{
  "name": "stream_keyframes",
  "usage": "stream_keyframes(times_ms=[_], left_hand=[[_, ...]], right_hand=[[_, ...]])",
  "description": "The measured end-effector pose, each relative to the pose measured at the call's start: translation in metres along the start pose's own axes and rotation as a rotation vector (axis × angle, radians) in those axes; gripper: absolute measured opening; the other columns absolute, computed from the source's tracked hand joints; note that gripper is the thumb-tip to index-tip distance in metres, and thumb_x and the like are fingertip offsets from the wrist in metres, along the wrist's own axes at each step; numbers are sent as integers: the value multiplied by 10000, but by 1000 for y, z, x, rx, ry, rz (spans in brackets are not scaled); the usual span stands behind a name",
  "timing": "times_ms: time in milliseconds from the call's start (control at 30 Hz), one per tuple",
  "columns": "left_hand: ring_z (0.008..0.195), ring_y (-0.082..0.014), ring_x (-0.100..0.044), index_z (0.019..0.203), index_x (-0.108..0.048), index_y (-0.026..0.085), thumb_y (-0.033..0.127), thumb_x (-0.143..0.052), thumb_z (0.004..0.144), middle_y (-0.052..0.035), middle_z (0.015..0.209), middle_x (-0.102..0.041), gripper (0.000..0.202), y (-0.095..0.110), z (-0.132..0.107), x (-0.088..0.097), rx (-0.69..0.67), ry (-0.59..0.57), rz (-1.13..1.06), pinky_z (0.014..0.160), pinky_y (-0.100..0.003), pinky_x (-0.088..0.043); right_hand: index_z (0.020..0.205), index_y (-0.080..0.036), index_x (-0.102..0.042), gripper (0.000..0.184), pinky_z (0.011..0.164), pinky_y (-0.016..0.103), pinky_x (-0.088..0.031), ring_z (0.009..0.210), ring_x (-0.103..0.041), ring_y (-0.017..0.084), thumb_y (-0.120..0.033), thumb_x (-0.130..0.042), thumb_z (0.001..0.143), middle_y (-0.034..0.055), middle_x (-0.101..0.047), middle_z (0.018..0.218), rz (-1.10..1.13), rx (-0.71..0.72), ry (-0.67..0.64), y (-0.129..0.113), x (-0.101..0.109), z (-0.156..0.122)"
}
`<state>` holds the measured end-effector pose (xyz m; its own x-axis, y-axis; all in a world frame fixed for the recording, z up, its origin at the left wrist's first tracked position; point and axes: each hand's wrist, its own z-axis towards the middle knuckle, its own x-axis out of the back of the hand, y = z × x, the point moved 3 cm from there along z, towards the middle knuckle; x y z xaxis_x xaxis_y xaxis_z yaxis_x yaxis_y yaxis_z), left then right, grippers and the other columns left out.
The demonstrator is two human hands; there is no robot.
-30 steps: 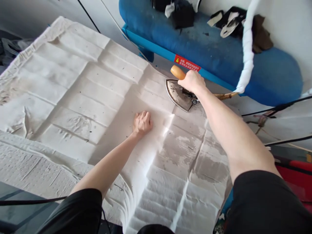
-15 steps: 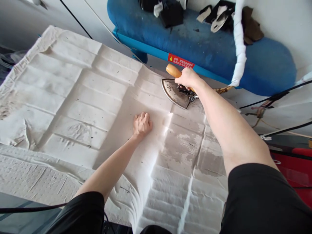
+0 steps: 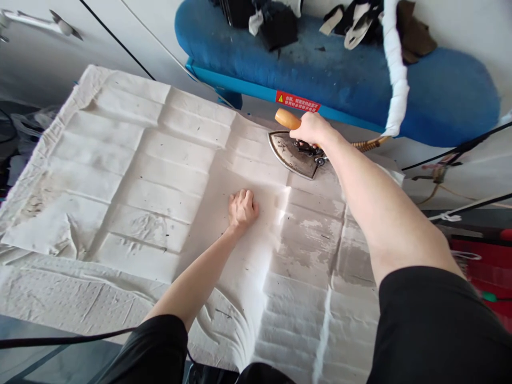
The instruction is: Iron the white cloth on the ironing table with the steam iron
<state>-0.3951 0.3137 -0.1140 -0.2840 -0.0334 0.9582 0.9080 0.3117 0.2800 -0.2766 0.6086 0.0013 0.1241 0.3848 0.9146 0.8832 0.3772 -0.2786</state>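
Note:
My right hand (image 3: 314, 129) is closed around the wooden handle of a steam iron (image 3: 294, 152). The iron's worn metal body rests at the far edge of a creased white cloth (image 3: 160, 160), its hose trailing off to the right. My left hand (image 3: 242, 209) lies on the same cloth, nearer to me and left of the iron, curled into a fist with knuckles up. Around that fist the cloth looks flat, without pulled folds; the palm side is hidden. Right of it, darker damp-looking patches (image 3: 316, 242) show on the cloth.
Behind the cloth stands a blue padded board (image 3: 340, 74) with a red warning label (image 3: 298, 100) and several dark and white fabric scraps on top. A white wrapped hose (image 3: 396, 74) hangs down near the iron. Black cables cross at right, beside a red object (image 3: 484, 272).
The view has shifted a little, so the cloth and both hands sit slightly further right and lower. Hands and iron keep practically the same places on the cloth.

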Motion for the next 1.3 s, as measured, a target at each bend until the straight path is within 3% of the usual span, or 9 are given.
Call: stream_keyframes(times_ms=[333,667,933,1300], left_hand=[[977,-316,-643,887,-577,239,161,-510,873,-126,983,-692,104,-2,-2,-2,-24,1,3,892,-458,-414],[994,-321,-639,885,-570,244,157,-514,876,-134,980,-682,104,-4,-3,-2,-47,-4,-42,898,-454,-398],[940,-291,-634,859,-550,235,155,-539,864,-94,934,-668,81,-6,-4,-6,-67,40,-42,862,-418,-379],[930,-277,-626,853,-538,236,137,-537,854,-79,919,-663,99,-5,-4,-4,-91,53,-37,856,-418,-371]], right_hand=[[1058,-124,-743,521,961,550,-578,1087,-711,421,-515,-829,724,178,-738,976,-13,-42,94,-2,3,-5],[1046,-143,-757,484,950,544,-576,1072,-712,424,-493,-841,722,191,-744,999,-34,-117,57,-1,2,-4],[1182,-127,-729,603,935,506,-569,1106,-701,407,-546,-786,752,193,-732,1163,-130,-132,81,-5,3,-11],[1132,-112,-723,596,883,484,-564,1054,-710,394,-599,-763,790,192,-724,1069,-120,-84,68,1,-2,-2]])
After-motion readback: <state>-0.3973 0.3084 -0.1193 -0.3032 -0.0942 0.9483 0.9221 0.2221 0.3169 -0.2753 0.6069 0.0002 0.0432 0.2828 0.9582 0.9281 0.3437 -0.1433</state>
